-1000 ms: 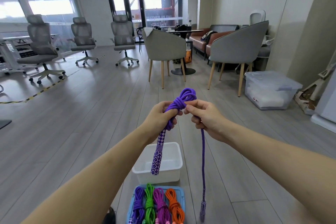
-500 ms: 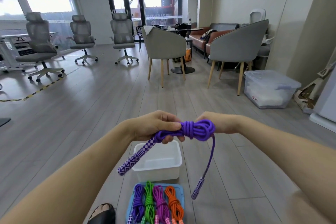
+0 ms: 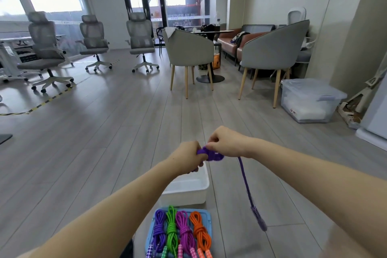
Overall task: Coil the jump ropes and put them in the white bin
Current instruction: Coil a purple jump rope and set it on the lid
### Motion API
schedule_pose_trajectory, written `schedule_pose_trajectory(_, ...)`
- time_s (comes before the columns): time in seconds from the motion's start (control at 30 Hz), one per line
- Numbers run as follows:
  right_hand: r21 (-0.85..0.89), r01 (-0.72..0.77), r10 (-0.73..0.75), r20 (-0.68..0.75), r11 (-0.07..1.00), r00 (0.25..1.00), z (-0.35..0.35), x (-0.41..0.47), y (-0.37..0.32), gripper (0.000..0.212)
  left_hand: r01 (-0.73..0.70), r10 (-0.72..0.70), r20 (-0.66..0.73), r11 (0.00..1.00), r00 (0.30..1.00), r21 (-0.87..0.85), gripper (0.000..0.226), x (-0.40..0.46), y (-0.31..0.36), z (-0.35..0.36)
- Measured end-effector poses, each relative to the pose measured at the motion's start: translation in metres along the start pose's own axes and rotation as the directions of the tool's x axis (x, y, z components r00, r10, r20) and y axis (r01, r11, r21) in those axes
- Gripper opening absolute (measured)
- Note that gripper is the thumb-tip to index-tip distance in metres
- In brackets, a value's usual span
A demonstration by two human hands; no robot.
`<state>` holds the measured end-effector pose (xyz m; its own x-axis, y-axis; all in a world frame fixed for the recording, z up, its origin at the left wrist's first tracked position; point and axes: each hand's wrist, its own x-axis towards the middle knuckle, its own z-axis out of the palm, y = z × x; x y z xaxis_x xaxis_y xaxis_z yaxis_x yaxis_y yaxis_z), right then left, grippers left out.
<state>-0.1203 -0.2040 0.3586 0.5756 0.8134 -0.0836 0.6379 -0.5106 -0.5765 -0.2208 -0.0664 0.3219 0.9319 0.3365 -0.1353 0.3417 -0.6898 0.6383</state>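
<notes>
A coiled purple jump rope [image 3: 212,155] is held between both hands above the far end of the white bin [image 3: 188,191] on the floor. My left hand [image 3: 186,156] grips the coil's left end; the handle there is hidden behind my hand. My right hand [image 3: 227,142] pinches the coil from the top right. A loose tail with a patterned purple handle [image 3: 258,216] hangs down to the right, outside the bin. The bin's visible inside shows nothing in it.
A blue tray [image 3: 206,216] at my feet holds several coiled ropes in purple, green, magenta and orange. Two grey armchairs and a round table stand ahead, office chairs to the left, a clear lidded storage box [image 3: 310,100] to the right.
Both hands moved forward and down with the coil, now over the bin's far end. The left handle went out of sight. The loose tail swung to the right.
</notes>
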Motion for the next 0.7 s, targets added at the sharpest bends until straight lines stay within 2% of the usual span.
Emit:
schedule_pose_trajectory(0.07, 0.088, 0.007, 0.001, -0.099, 0.996, 0.995, -0.002, -0.003, -0.003, 0.023, 0.007, -0.034, -0.155, 0.985, 0.987, -0.171, 0.014, 0.005, -0.001, -0.001)
schedule_pose_trajectory(0.13, 0.194, 0.019, 0.013, -0.163, 0.981, 0.987, -0.006, -0.006, -0.003, 0.023, -0.026, -0.065, -0.249, 0.938, 0.966, -0.345, 0.016, 0.008, 0.001, -0.008)
schedule_pose_trajectory(0.23, 0.364, -0.010, 0.052, -0.105, 0.931, 0.993, -0.008, -0.011, 0.000, 0.025, -0.080, -0.106, -0.288, 0.819, 0.952, -0.568, 0.021, 0.006, 0.010, -0.020)
schedule_pose_trajectory(0.37, 0.519, -0.056, 0.058, 0.012, 0.853, 0.998, -0.015, -0.013, 0.013, 0.034, -0.152, -0.032, -0.221, 0.628, 0.975, -0.763, 0.026, 0.003, 0.019, -0.033)
schedule_pose_trajectory(0.5, 0.666, -0.065, -0.079, 0.183, 0.743, 0.980, -0.026, -0.015, 0.023, 0.032, -0.167, 0.106, -0.131, 0.495, 0.986, -0.853, 0.030, -0.010, 0.030, -0.044)
schedule_pose_trajectory(0.6, 0.674, -0.113, -0.110, 0.278, 0.730, 0.954, -0.033, -0.010, 0.028, 0.034, -0.116, 0.145, -0.057, 0.442, 0.988, -0.890, 0.035, -0.017, 0.034, -0.051)
schedule_pose_trajectory(0.7, 0.603, -0.132, -0.095, 0.329, 0.787, 0.939, -0.042, -0.008, 0.036, 0.028, -0.037, 0.243, 0.091, 0.476, 0.966, -0.879, 0.030, -0.024, 0.028, -0.058)
